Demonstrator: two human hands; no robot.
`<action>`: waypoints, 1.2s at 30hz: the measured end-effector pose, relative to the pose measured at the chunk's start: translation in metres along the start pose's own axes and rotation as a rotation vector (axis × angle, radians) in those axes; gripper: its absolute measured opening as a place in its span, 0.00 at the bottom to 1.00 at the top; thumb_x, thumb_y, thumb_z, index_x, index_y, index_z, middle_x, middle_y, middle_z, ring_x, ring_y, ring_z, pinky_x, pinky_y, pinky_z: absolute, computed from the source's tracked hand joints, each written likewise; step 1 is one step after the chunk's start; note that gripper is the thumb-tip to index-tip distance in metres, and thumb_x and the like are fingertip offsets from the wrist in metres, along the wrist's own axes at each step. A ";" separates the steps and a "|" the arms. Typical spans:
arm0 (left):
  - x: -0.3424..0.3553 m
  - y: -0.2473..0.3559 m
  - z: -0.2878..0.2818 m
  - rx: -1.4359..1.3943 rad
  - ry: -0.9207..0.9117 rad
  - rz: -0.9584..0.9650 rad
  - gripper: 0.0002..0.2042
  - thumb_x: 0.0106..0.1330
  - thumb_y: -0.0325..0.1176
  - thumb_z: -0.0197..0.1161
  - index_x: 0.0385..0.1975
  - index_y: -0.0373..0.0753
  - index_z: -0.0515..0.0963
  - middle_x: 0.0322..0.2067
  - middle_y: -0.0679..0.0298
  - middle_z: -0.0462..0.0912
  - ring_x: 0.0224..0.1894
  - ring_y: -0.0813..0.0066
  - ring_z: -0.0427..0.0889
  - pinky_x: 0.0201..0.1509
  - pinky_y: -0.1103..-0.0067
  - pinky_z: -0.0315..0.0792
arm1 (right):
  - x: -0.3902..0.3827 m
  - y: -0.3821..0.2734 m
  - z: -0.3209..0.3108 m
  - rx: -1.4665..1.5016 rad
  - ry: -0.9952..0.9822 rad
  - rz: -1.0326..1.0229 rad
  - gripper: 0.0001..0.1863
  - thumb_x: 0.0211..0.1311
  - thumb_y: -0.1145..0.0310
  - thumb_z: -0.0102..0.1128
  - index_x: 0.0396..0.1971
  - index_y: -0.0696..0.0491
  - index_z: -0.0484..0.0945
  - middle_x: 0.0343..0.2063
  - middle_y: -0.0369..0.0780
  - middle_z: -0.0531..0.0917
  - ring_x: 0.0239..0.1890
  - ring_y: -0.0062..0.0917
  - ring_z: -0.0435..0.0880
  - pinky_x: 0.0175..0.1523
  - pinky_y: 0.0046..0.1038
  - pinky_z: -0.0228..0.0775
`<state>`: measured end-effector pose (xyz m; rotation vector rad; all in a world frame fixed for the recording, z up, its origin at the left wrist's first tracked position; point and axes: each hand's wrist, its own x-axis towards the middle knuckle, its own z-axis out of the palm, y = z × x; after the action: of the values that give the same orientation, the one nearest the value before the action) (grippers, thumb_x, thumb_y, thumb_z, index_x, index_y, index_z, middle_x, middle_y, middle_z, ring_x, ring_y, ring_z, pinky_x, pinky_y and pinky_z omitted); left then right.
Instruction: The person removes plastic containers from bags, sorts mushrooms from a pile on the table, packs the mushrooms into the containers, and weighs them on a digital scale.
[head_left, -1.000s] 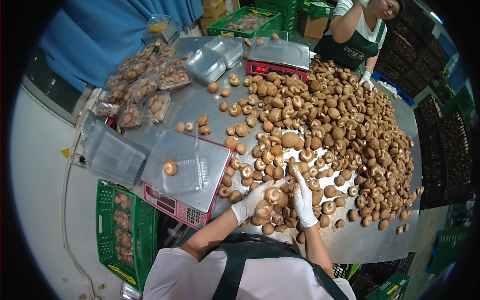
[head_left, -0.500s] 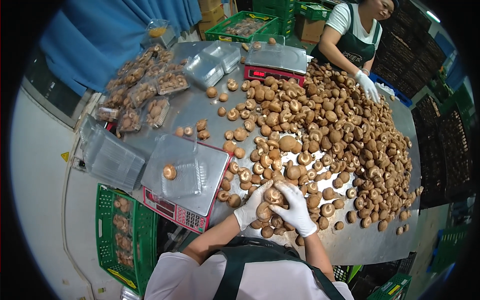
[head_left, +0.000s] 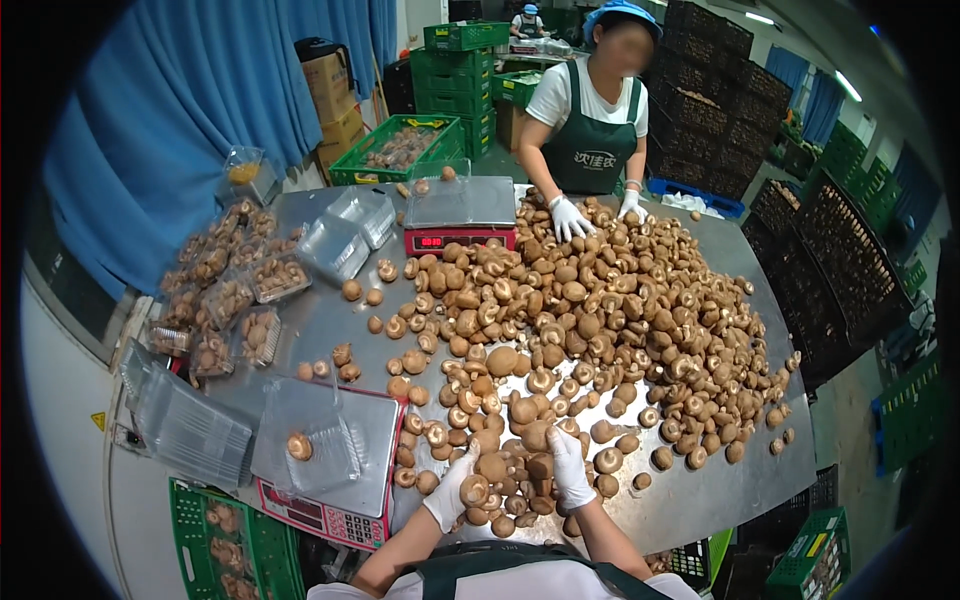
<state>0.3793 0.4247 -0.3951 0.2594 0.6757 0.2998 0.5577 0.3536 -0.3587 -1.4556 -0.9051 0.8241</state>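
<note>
Both my hands wear white gloves and are low over the near edge of a heap of brown shiitake mushrooms (head_left: 640, 330). My left hand (head_left: 453, 490) curls round mushrooms (head_left: 475, 490) at its inner side. My right hand (head_left: 571, 470) is closed round a mushroom (head_left: 536, 436) at its fingertips, with more against the palm. Several mushrooms lie between the two hands, and the fingers are partly hidden. To the left, a red scale (head_left: 375, 450) carries an open clear plastic box (head_left: 320, 455) with one mushroom (head_left: 300, 446) in it.
Stacked clear boxes (head_left: 195, 425) stand beside the scale; packed mushroom boxes (head_left: 215, 300) are piled at the left. Across the metal table (head_left: 740, 480), a co-worker's gloved hands (head_left: 572, 218) touch the heap by a second scale (head_left: 460, 210). Green crates (head_left: 225, 530) sit below left.
The view has swung up and right. My hands have moved apart from a close cup round mushrooms. The co-worker now has both hands at the heap.
</note>
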 end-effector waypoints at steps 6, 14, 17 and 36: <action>-0.009 -0.002 -0.008 0.056 -0.084 0.080 0.23 0.69 0.47 0.46 0.54 0.34 0.64 0.47 0.56 0.75 0.45 0.65 0.79 0.40 0.73 0.79 | 0.006 0.018 -0.013 -0.367 0.109 0.019 0.16 0.61 0.61 0.54 0.41 0.59 0.76 0.34 0.42 0.81 0.39 0.26 0.77 0.48 0.24 0.66; 0.006 -0.016 -0.026 0.116 -0.094 0.103 0.19 0.67 0.40 0.54 0.53 0.39 0.66 0.48 0.63 0.73 0.50 0.74 0.74 0.46 0.78 0.74 | 0.000 0.003 -0.004 -0.461 -0.106 -0.107 0.24 0.49 0.66 0.64 0.48 0.57 0.74 0.48 0.48 0.76 0.52 0.39 0.73 0.57 0.34 0.64; -0.018 -0.009 0.010 0.173 -0.179 -0.115 0.21 0.68 0.47 0.49 0.53 0.39 0.66 0.44 0.61 0.76 0.41 0.71 0.79 0.38 0.78 0.77 | -0.006 -0.027 0.003 -0.145 -0.346 0.033 0.25 0.51 0.72 0.63 0.52 0.57 0.72 0.47 0.42 0.79 0.47 0.24 0.77 0.55 0.24 0.66; -0.038 -0.004 0.018 -0.076 -0.040 0.153 0.17 0.65 0.45 0.54 0.47 0.43 0.72 0.41 0.70 0.75 0.43 0.82 0.73 0.44 0.84 0.71 | -0.016 -0.029 0.032 0.076 -0.178 -0.082 0.22 0.56 0.80 0.56 0.53 0.61 0.70 0.49 0.43 0.77 0.51 0.28 0.76 0.57 0.26 0.64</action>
<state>0.3636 0.4057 -0.3615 0.2448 0.6048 0.4649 0.5195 0.3542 -0.3329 -1.2852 -1.0489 0.9278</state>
